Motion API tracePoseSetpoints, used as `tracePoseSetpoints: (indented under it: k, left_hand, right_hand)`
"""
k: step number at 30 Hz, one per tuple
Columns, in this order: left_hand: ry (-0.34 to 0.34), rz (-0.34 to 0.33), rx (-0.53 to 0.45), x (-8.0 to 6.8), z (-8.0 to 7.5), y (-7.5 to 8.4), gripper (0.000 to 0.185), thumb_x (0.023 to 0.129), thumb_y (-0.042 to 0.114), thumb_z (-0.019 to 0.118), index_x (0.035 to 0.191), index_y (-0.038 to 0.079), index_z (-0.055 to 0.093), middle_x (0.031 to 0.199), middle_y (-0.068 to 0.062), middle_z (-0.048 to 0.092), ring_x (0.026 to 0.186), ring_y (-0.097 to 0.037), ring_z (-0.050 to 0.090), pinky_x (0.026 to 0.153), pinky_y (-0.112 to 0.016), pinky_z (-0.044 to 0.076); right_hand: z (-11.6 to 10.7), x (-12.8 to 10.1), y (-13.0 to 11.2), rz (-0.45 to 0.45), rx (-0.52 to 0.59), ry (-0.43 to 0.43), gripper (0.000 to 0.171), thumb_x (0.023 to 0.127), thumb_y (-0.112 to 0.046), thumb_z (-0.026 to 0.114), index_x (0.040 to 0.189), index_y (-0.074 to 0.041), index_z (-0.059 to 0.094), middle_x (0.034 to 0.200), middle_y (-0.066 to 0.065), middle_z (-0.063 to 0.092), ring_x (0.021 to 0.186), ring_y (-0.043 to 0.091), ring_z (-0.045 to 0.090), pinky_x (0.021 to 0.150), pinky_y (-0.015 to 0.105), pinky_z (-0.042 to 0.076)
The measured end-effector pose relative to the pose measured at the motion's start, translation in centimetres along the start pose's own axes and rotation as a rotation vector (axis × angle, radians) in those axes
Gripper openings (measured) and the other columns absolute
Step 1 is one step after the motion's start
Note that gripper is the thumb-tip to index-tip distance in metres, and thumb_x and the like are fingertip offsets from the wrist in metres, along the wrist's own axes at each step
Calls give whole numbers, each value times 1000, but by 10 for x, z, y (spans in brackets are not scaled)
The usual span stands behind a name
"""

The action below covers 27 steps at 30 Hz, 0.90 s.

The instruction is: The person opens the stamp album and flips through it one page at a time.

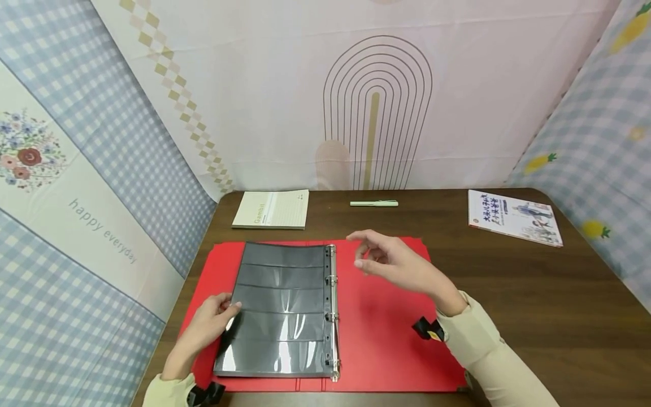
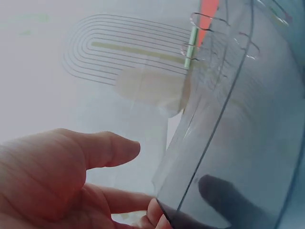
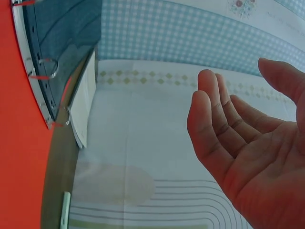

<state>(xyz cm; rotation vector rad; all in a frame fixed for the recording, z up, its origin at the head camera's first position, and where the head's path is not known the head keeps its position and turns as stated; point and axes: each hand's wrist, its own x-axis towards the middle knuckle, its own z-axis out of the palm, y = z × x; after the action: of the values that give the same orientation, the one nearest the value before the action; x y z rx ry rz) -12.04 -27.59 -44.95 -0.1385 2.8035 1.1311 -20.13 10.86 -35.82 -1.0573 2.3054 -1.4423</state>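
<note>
1. Low left in the head view, the left hand (image 1: 205,327) pinches the outer edge of the dark pocket sheet (image 1: 282,310); lift it evenly so the rings (image 1: 333,280) don't tear the holes.
2. The right hand (image 1: 394,263) hovers empty, fingers relaxed, above the red binder (image 1: 386,328) at frame centre; it seems best placed to steady the sheet near the rings.

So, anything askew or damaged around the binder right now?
Nothing damaged. Only the sleeve page stands out: its outer edge is lifted off the red binder, pinched by the left hand. The right hand hovers empty.

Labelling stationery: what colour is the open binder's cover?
Red binder cover; head view shows it best.
</note>
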Motion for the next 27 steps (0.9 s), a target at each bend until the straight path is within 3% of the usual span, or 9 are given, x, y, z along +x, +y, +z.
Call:
tracePoseSetpoints:
  k: [4,10,14,18,23,27]
  left_hand:
    - [18,19,31,2,5,0,52,90,20,58,125,-16,43,100,-19,58,89,-28,59,74,-39,48]
    - [-58,-22,67,2,4,5,56,91,24,56,130,-13,39,107,-23,58,96,-33,58,74,-44,49]
    - [-83,-44,153,6,-1,11,55,92,28,55,128,-11,42,102,-19,61,91,-31,59,73,-46,47]
    - [-92,-42,242,9,-7,23,58,92,31,53,130,-12,41,110,-25,58,96,-37,57,77,-51,45]
    - [-43,15,246,15,-13,44,63,94,35,49,135,-11,34,130,-30,44,116,-45,44,88,-57,38]
    - [18,84,184,21,-11,60,63,95,36,47,140,-5,31,138,-27,34,125,-46,32,94,-61,31]
  right_hand:
    - [-8,-4,2,0,-37,38,41,90,-24,62,128,-21,47,94,0,58,79,18,60,69,31,50]
    - [-17,-8,6,5,-96,69,41,90,-19,62,128,-16,48,92,1,58,77,16,59,68,29,50]
    - [-21,-6,7,9,-147,85,41,90,-11,60,129,-9,47,92,4,59,74,20,59,65,29,48]
    - [-24,-4,7,26,-192,112,41,90,-11,61,128,-9,47,92,2,59,75,19,59,66,31,47]
    - [-29,-3,11,25,-279,164,39,90,-24,61,126,-14,49,92,-5,58,80,10,57,72,31,47]
    - [-30,-5,17,28,-323,210,40,90,-24,61,126,-12,49,98,-2,58,92,13,58,83,38,46]
